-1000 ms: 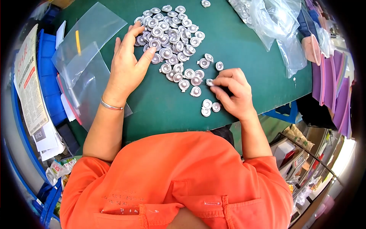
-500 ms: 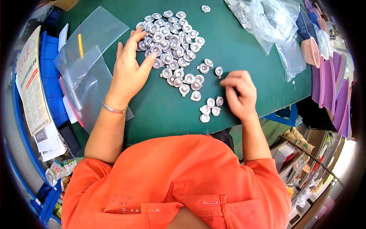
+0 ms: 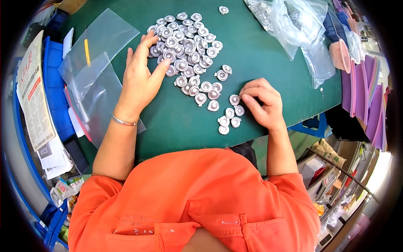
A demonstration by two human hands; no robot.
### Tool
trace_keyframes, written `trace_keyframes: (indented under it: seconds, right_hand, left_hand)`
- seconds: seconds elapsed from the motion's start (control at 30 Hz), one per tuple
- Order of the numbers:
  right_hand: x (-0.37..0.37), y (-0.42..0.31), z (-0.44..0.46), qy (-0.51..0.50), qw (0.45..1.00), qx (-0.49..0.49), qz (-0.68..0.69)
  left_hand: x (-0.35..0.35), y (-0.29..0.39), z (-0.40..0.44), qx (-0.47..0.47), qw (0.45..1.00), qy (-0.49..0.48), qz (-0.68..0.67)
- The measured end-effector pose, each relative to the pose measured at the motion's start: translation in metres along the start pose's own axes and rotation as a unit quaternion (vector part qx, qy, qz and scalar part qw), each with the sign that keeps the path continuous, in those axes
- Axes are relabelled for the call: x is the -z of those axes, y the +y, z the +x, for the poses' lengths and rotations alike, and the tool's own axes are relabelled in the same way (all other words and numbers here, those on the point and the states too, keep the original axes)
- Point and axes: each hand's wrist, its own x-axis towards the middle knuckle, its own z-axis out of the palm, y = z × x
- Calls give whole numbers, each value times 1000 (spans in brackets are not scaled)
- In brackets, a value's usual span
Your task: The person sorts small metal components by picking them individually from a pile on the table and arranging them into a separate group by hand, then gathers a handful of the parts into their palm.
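Head view shows the work at an early stage, as I judge: only a small part of the metal pieces is set apart. Most of them lie in one large pile [image 3: 180, 44] on the green worktop [image 3: 176, 124]. The left hand [image 3: 142, 77] stands at the left side of this pile – its fingers are apart, and the thumb reaches over the border pieces. Near the front edge, five pieces form a small group [image 3: 236, 122], and one more piece [image 3: 234, 100] lies just behind it. At this piece is the right hand [image 3: 262, 103], with fingers bent close together – whether they grip it, I cannot tell. Between pile and group remain some loose pieces [image 3: 213, 105], and a pair [image 3: 221, 75] lies farther back, apart from the group.
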Motion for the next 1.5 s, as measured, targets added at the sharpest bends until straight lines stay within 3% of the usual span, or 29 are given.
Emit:
trace_keyframes:
  seconds: [0.2, 0.4, 0.57, 0.7, 0.83, 1.03, 1.17, 1.23, 1.5]
  right_hand:
    - [2, 3, -5, 41, 998, -39, -8]
    - [-3, -13, 0, -41, 993, 16, -114]
    - [-1, -5, -4, -43, 998, -3, -37]
    - [10, -1, 8, -119, 991, 61, -12]
    - [-11, -9, 38, 19, 991, 63, -115]
    - [-20, 7, 39, 49, 995, 32, -76]
    - [-9, 11, 34, 28, 993, 63, -92]
    - [-10, 16, 33, 100, 990, 44, -89]
    - [-15, 10, 39, 4, 988, 51, -143]
  left_hand:
    - [-2, -2, 0, -29, 999, 31, 12]
    - [-2, -1, 0, -23, 999, 30, 11]
    - [-1, 1, 0, -17, 999, 29, 13]
    - [0, 2, -1, 4, 1000, 5, -10]
    - [-1, 3, -1, -18, 999, 28, 20]
    - [0, 1, -1, -19, 999, 22, 23]
    - [-1, 2, 0, -15, 999, 24, 15]
    - [-1, 1, -1, -16, 999, 22, 18]
    - [1, 5, -1, 6, 1000, 11, 9]
